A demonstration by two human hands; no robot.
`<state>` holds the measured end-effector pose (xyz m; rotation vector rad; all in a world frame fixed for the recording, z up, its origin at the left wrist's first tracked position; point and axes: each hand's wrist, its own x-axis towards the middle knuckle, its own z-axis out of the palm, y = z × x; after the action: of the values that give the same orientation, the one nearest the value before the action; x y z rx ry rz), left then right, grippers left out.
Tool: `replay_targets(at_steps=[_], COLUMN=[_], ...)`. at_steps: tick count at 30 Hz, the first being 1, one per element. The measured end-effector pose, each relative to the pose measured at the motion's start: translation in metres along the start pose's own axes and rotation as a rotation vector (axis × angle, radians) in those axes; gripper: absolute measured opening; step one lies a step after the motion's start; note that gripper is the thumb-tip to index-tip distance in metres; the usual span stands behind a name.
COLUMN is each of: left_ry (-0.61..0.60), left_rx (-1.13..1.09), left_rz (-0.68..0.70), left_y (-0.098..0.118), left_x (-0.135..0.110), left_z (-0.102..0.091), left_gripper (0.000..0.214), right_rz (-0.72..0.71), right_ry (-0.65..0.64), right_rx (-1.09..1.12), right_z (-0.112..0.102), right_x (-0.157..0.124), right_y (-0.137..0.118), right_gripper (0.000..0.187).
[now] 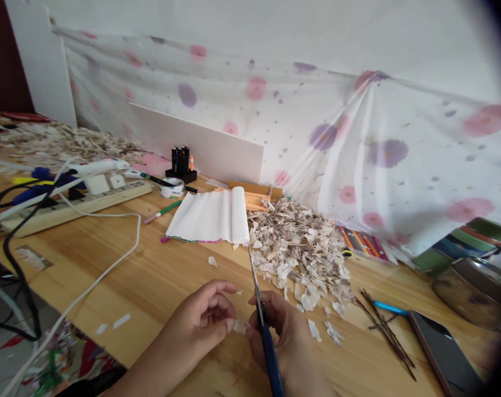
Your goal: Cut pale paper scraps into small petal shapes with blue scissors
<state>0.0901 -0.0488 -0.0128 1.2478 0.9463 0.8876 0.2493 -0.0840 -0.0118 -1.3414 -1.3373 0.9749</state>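
My left hand (209, 320) is closed in a pinch, thumb and fingertip on a small, pale, translucent flake (240, 327). My right hand (289, 342) is wrapped round a slim tool (267, 347), dark blue along its lower length and narrowing to a pointed grey tip; its exact kind I cannot make out. That tip points away from me over the table. The flake's right end reaches the fingers of my right hand; whether they grip it too, I cannot tell. Beyond the right hand lies a heap of dry, whitish flakes (302, 242), with loose ones scattered nearer.
A partly rolled white sheet (204, 218) lies beyond my hands. At left are a power strip (109, 196), cables, a tape roll (171, 188) and a marker stand (182, 175). Dark twigs (384, 331), a phone (444, 353) and a metal bowl (477, 292) occupy the right.
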Motion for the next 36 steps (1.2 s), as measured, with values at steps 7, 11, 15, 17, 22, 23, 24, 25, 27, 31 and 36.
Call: replay_targets(at_steps=[7, 11, 15, 17, 22, 23, 24, 25, 27, 31, 36], left_ry=[0.174, 0.123, 0.171, 0.188, 0.116, 0.115, 0.123, 0.137, 0.181, 0.246, 0.291], left_rx=[-0.177, -0.238, -0.298, -0.310, -0.321, -0.322, -0.321, -0.317, -0.303, -0.266, -0.239], left_rz=[-0.025, -0.065, -0.065, -0.053, -0.044, -0.045, -0.046, -0.046, -0.039, -0.004, 0.011], left_y=[-0.002, -0.010, -0.012, -0.010, -0.006, -0.006, -0.006, -0.007, -0.009, -0.012, -0.011], left_x=[-0.003, -0.004, -0.005, -0.005, -0.006, -0.006, -0.005, -0.005, -0.003, 0.002, 0.006], left_z=[0.008, 0.018, 0.025, 0.025, 0.020, 0.019, 0.017, 0.015, 0.010, 0.000, -0.007], left_gripper=[0.041, 0.034, 0.031, 0.027, 0.021, 0.020, 0.018, 0.017, 0.016, 0.020, 0.031], right_rz=[-0.050, -0.038, -0.049, -0.062, -0.064, -0.065, -0.062, -0.049, -0.017, 0.021, 0.008], right_ry=[0.075, 0.164, 0.047, 0.025, 0.009, 0.007, 0.001, -0.014, -0.055, -0.134, -0.231], right_rx=[0.016, 0.095, 0.086, 0.059, -0.159, -0.227, -0.296, -0.365, -0.477, -0.653, -0.806], right_z=[0.005, 0.009, 0.007, 0.005, -0.004, -0.007, -0.010, -0.013, -0.018, -0.019, -0.015], right_x=[-0.001, 0.000, -0.003, -0.005, -0.007, -0.007, -0.006, -0.006, -0.005, -0.003, -0.002], right_y=[0.007, 0.022, 0.023, 0.018, -0.001, -0.005, -0.008, -0.012, -0.018, -0.026, -0.029], right_gripper=[0.027, 0.032, 0.031, 0.025, 0.017, 0.018, 0.017, 0.016, 0.012, 0.014, 0.019])
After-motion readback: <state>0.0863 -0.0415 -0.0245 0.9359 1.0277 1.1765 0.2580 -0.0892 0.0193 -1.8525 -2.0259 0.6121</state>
